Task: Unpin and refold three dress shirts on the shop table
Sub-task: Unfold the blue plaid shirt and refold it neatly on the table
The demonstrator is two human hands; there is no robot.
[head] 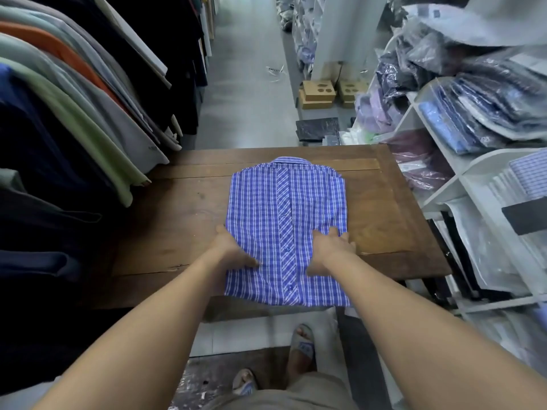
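A blue plaid shirt (pixel 284 208) lies folded, front side up, on a dark wooden table (pixel 177 208), and both of the person's hands rest on its nearer half. The left hand (pixel 235 250) lies on the shirt's left edge with its fingers extended away from the body and its thumb spread inward across the cloth. Whether any fingertip is tucked under the edge cannot be told. The right hand (pixel 333 250) presses flat on the cloth, fingers straight and fanned out, their tips reaching the shirt's right edge. Neither hand pinches or grips the fabric. Between the two hands runs the buttoned placket (pixel 285 202), and beyond the fingertips of both is the collar (pixel 291 161) at the far end of the shirt. The hem, behind the wrists, reaches about to the table's near edge. Outward from the left hand hangs a row of garments (pixel 74 99); outward from the right hand stand white shelves (pixel 444 184) stacked with bagged shirts (pixel 479 113).
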